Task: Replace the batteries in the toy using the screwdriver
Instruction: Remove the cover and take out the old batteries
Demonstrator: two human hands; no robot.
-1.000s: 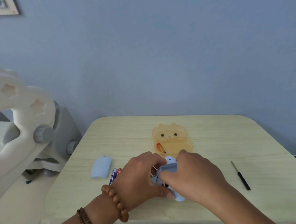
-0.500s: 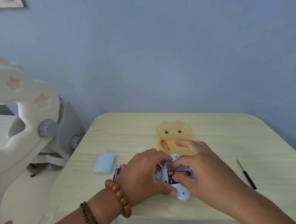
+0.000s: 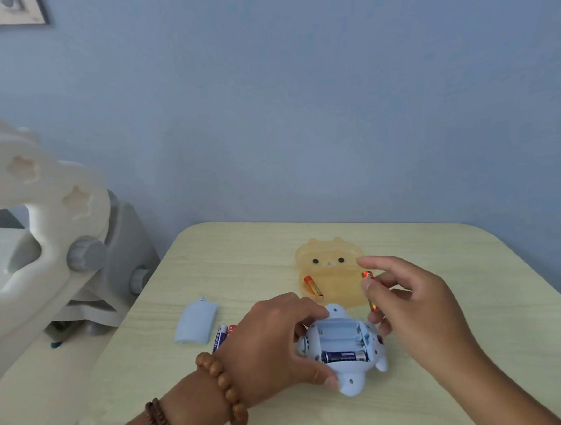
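Observation:
The pale blue toy (image 3: 349,381) lies belly-up on the table with its battery bay open. One dark blue battery (image 3: 344,356) sits in the bay's near slot; the far slot is bare. My left hand (image 3: 271,342) grips the toy's left side. My right hand (image 3: 412,306) is raised just right of the toy and pinches an orange battery (image 3: 368,289) upright between thumb and fingers. The toy's blue cover (image 3: 196,322) lies to the left, with two blue-and-red batteries (image 3: 224,334) beside it. The screwdriver is hidden behind my right arm.
An orange translucent bear-shaped case (image 3: 329,272) lies open behind the toy with one orange battery (image 3: 312,286) in it. A white and grey plastic rocking toy (image 3: 42,249) stands off the table's left edge. The blue wall is just behind the table.
My right hand has lifted off the toy's bay and now holds an orange battery above the table. The bay's far slot, which held an orange battery, is bare.

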